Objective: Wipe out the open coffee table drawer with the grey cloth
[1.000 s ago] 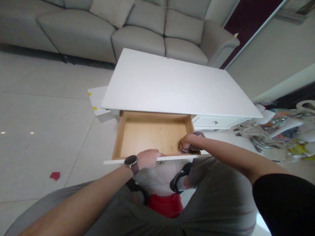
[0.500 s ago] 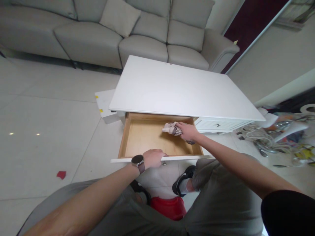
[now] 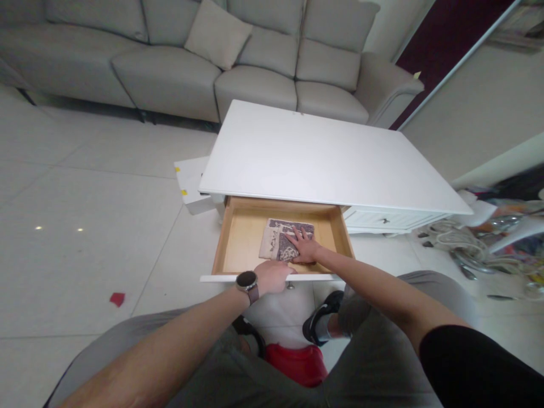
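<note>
A patterned cloth [image 3: 271,242], brown and cream, lies folded and flat on the wooden bottom of the pulled-out drawer [image 3: 238,232]. My right hand [image 3: 305,247] rests on the cloth's right side, open, its fingers spread. At the drawer's white front panel [image 3: 229,278], my left hand [image 3: 274,276] is closed over the top edge, close to the small knob [image 3: 290,286]. On my left wrist is a dark round watch [image 3: 247,280].
The drawer belongs to a white coffee table [image 3: 331,158], with a grey sofa [image 3: 255,85] behind. A white box [image 3: 193,175] stands at the table's left. Cables and clutter [image 3: 446,235] lie at right. A red plastic object [image 3: 297,365] is on the floor between my feet.
The cloth, bunched in my right hand before, now lies flat in the drawer. My right hand has gone from gripping to spread out. My left hand stays on the drawer front.
</note>
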`<state>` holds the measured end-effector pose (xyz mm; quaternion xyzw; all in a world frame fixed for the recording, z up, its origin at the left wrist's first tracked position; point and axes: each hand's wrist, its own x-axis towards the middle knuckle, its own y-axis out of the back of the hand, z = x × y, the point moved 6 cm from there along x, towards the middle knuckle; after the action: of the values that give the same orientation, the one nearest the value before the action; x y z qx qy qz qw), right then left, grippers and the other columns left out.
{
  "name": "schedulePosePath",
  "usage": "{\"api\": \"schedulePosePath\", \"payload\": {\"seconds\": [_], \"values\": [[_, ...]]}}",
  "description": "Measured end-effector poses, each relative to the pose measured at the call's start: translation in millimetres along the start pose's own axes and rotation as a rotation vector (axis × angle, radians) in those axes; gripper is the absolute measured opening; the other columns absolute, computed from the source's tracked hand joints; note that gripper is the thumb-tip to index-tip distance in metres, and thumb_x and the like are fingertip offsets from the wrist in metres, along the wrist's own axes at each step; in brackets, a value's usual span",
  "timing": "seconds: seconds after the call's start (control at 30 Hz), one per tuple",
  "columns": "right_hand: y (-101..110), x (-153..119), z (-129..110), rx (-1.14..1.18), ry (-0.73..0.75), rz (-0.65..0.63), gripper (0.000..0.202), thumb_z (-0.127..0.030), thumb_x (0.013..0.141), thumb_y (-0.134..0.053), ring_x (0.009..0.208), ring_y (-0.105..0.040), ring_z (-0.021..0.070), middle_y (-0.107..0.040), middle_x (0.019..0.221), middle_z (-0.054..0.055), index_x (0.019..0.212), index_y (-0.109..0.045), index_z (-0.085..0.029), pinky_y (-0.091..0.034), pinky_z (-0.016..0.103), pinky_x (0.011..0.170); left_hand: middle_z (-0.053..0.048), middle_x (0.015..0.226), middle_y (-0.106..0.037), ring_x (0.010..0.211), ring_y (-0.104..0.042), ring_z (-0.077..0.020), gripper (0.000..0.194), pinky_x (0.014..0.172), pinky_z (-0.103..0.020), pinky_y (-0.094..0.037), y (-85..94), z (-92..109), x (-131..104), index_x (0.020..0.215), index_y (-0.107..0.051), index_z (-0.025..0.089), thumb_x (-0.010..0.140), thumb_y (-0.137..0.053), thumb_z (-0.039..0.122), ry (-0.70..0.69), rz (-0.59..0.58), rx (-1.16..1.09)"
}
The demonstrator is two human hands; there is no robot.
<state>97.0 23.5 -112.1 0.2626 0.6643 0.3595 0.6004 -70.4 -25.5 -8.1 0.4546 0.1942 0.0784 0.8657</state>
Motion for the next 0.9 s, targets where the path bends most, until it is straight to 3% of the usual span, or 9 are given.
{"api": "schedulePosePath", "payload": {"seconds": [0.2, 0.43, 0.57, 0.7, 0.77, 0.9], "values": [[12.3, 32.7, -29.7, 0.092, -0.093, -0.029, 0.123, -0.072, 0.080, -0.066, 0.153, 0.013, 0.0533, 0.029, 0.168, 0.013, 0.163, 0.018, -0.035, -0.014, 0.081, 0.112, -0.010, 0.103, -0.073, 0.096, -0.071, -0.0290, 0.039, 0.082, -0.039, -0.055, 1.2, -0.9, 2.4, 0.118, -0.074, 0.027, 0.085, -0.056, 0.018, 0.013, -0.034, -0.009], [35.2, 66.7, -89.9, 0.144, 0.142, -0.006, 0.120, -0.066, 0.078, -0.072, 0.153, 0.018, 0.0518, 0.027, 0.170, 0.007, 0.164, 0.009, -0.043, -0.009, 0.083, 0.111, -0.014, 0.111, -0.073, 0.104, -0.069, -0.0300, 0.038, 0.088, -0.039, -0.052, -1.3, -0.3, 4.7, 0.117, -0.074, 0.019, 0.083, -0.056, 0.014, -0.008, -0.020, -0.029], [36.4, 70.5, -102.1, 0.156, 0.212, 0.045, 0.113, -0.058, 0.080, -0.073, 0.154, 0.013, 0.0504, 0.019, 0.173, 0.005, 0.164, 0.001, -0.045, -0.012, 0.082, 0.111, -0.014, 0.114, -0.073, 0.106, -0.067, -0.0295, 0.039, 0.090, -0.039, -0.050, -1.5, -0.9, 4.1, 0.116, -0.073, 0.019, 0.082, -0.056, 0.013, 0.009, -0.016, -0.030], [37.9, 63.0, -73.9, 0.168, 0.175, 0.116, 0.102, -0.055, 0.084, -0.067, 0.156, 0.000, 0.0488, 0.007, 0.175, 0.006, 0.164, -0.006, -0.045, -0.017, 0.080, 0.112, -0.011, 0.112, -0.072, 0.102, -0.067, -0.0286, 0.041, 0.086, -0.037, -0.050, -0.1, -0.8, 3.1, 0.121, -0.072, 0.026, 0.084, -0.057, 0.017, 0.018, -0.050, -0.035], [36.8, 53.9, -40.1, 0.174, 0.066, 0.136, 0.098, -0.056, 0.086, -0.064, 0.155, -0.007, 0.0493, 0.000, 0.175, 0.008, 0.165, -0.008, -0.042, -0.020, 0.078, 0.113, -0.010, 0.109, -0.072, 0.100, -0.067, -0.0279, 0.041, 0.083, -0.036, -0.051, 0.3, -1.2, 3.1, 0.122, -0.071, 0.029, 0.085, -0.056, 0.019, 0.021, -0.063, -0.013], [28.4, 19.8, 49.9, 0.158, -0.224, 0.146, 0.094, -0.057, 0.087, -0.058, 0.152, -0.019, 0.0507, -0.012, 0.172, 0.014, 0.166, -0.010, -0.035, -0.028, 0.070, 0.113, -0.009, 0.106, -0.072, 0.098, -0.069, -0.0263, 0.039, 0.081, -0.034, -0.052, 0.5, -1.6, 3.6, 0.118, -0.072, 0.031, 0.084, -0.057, 0.020, 0.012, -0.057, 0.009]]}}
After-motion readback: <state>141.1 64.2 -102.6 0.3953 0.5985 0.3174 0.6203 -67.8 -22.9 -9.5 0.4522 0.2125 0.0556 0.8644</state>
